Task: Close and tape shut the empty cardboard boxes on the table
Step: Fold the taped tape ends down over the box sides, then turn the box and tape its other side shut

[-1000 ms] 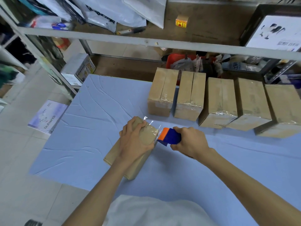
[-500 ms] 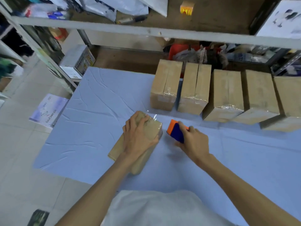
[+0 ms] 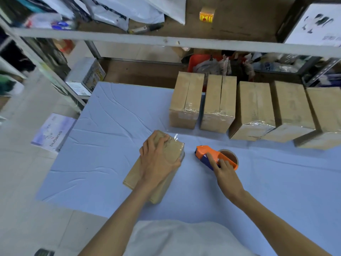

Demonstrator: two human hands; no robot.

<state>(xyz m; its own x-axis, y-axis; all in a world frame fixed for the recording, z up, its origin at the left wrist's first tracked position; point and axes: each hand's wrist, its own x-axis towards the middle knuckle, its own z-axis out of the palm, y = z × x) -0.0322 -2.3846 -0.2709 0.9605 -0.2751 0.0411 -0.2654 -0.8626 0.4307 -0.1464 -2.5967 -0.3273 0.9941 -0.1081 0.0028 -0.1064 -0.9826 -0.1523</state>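
Handling: we judge the box [image 3: 135,174] light, stiff, tape-slick at one end; best held by its bare cardboard sides.
Where: flat on the table [image 3: 110,145].
Left hand [image 3: 158,159]: fingers spread, pressing the box top.
Right hand [image 3: 224,169]: fingertips on the tape dispenser [image 3: 206,153]; we cannot tell if it grips.

Taped cardboard box [image 3: 162,167] — flat, closed

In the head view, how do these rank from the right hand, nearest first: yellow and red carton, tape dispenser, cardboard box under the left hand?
1. Orange and blue tape dispenser: under the fingers of the right hand.
2. Brown cardboard box: to the left, under the left hand.
3. Small yellow and red carton: on the far shelf.
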